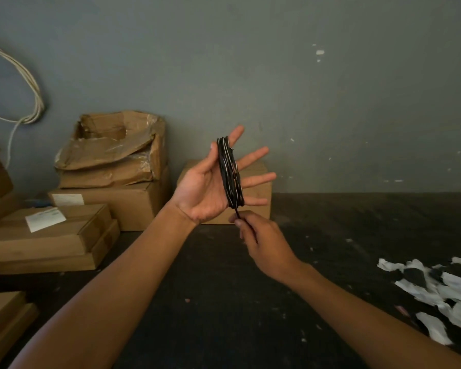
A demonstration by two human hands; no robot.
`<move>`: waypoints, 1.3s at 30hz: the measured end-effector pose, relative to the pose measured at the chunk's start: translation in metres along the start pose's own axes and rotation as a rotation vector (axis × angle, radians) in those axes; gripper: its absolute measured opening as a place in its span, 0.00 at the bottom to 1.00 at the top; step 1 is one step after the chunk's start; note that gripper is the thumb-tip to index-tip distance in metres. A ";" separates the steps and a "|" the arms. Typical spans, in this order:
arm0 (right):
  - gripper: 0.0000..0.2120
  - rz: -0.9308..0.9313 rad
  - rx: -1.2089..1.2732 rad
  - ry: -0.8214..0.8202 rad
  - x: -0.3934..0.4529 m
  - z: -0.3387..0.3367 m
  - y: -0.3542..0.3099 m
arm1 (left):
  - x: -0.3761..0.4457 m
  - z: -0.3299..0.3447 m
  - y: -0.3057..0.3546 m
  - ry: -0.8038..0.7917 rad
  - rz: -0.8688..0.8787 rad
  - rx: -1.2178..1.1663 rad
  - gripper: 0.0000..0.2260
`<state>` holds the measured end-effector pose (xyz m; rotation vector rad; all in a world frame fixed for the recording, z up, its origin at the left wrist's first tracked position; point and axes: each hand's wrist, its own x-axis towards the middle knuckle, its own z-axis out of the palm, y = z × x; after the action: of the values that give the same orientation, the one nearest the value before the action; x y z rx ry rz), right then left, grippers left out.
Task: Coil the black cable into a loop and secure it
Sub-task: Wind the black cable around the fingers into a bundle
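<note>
The black cable (230,173) is wound in several turns around the spread fingers of my left hand (207,190), which is raised palm up in the middle of the view. The thumb rests against the coil's near side. A short free end of the cable runs down from the coil's bottom into my right hand (261,241), just below. My right hand pinches that end between thumb and fingers. The tip of the cable is hidden inside the right hand.
Cardboard boxes (109,198) are stacked at the left and behind my hands, one torn open on top. A dark floor (250,302) stretches below. Torn white paper scraps (442,291) lie at the right. A white cord (32,102) hangs on the grey wall at far left.
</note>
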<state>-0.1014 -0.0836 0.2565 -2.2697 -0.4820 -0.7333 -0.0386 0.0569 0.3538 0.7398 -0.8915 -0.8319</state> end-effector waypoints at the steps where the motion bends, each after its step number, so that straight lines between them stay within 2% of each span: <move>1: 0.10 -0.020 -0.077 0.012 0.000 0.001 -0.003 | 0.000 -0.004 -0.001 0.048 0.021 -0.007 0.22; 6: 0.10 -0.182 -0.532 0.028 0.005 -0.006 -0.016 | -0.001 -0.024 -0.011 0.264 0.105 -0.064 0.22; 10: 0.06 -0.228 -0.619 0.041 0.009 -0.018 -0.022 | -0.004 -0.035 -0.017 0.388 0.119 -0.087 0.22; 12: 0.08 -0.226 -0.618 0.055 0.013 -0.025 -0.024 | -0.005 -0.037 -0.021 0.424 0.102 -0.084 0.21; 17: 0.13 -0.183 -0.520 0.093 0.018 -0.035 -0.029 | -0.005 -0.030 -0.036 0.445 0.106 -0.107 0.20; 22: 0.11 -0.024 -0.221 0.073 0.019 -0.039 -0.022 | -0.005 -0.020 -0.046 0.467 0.140 -0.156 0.20; 26: 0.17 0.079 0.008 0.130 0.015 -0.041 -0.022 | -0.007 -0.012 -0.053 0.437 0.181 -0.189 0.20; 31: 0.10 0.071 0.094 0.211 0.010 -0.040 -0.023 | -0.005 -0.006 -0.056 0.469 0.219 -0.130 0.19; 35: 0.06 0.164 0.229 0.229 0.006 -0.035 -0.021 | -0.007 -0.006 -0.060 0.468 0.251 -0.167 0.18; 39: 0.08 0.225 0.233 0.241 0.000 -0.026 -0.022 | -0.009 -0.004 -0.068 0.514 0.250 -0.175 0.17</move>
<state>-0.1222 -0.0869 0.2824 -1.9487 -0.1829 -0.7792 -0.0584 0.0325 0.2924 0.6312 -0.4307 -0.4567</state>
